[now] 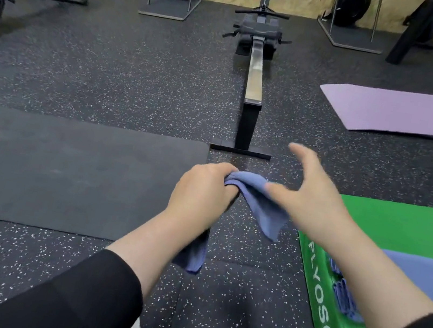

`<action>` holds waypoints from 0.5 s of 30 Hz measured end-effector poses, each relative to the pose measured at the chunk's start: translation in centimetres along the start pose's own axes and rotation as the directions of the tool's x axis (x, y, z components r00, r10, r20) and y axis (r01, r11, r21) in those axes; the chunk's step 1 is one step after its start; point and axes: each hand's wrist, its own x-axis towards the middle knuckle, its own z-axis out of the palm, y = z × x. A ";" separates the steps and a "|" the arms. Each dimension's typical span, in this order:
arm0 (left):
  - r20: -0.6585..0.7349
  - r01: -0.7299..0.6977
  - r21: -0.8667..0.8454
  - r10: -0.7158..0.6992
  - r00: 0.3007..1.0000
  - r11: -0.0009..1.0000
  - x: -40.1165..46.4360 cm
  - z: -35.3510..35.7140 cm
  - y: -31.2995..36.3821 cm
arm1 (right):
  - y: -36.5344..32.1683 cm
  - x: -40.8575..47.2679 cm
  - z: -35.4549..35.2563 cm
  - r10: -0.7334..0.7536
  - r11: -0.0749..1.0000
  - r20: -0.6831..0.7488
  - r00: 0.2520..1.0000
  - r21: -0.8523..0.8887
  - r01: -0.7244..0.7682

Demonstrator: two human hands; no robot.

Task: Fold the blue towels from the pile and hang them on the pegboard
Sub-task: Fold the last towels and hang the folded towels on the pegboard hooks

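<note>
Gym floor (108,84), dark speckled rubber, carries everything here; no pegboard in view. On it, largest first: black mat (66,174) at left, purple mat (404,114) at far right, rowing machine (254,79) straight ahead, and a green plyo box (332,318) at lower right. The box acts as the holder for the pile: on its top lie a flat blue cloth (424,279) and a few rolled or bunched blue towels (344,300), partly hidden behind the right forearm, so the count is uncertain. Towel in hand (267,214) hangs in the air between the two hands, above the floor, just left of the box. Left hand (205,193) has its fingers curled round one upper corner, with a tail of cloth drooping below the wrist. Right hand (315,196) is blurred, fingers spread and straight, holding nothing; its thumb side lies close to the cloth, contact not resolvable. Judgement: the step is opening the towel out for the first fold. To do it well, the right hand should pinch the opposite top corner, draw the edge taut and level, let the cloth hang free of twists, then bring corner to corner.
</note>
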 end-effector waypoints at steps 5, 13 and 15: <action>0.244 -0.057 0.118 0.027 0.969 0.991 0.5 0.6 1.4 | 1.2 -2.8 4.5 0.091 0.956 0.268 0.959 -0.294 -0.008; 0.386 -0.292 0.116 0.228 0.894 0.949 0.3 1.6 5.3 | 3.8 -5.7 1.7 0.075 0.981 -0.029 0.997 -0.179 -0.079; 0.376 -0.335 0.104 0.275 0.885 0.937 -0.5 2.4 7.0 | 4.4 -6.9 -0.6 0.094 0.965 -0.103 0.990 -0.237 -0.116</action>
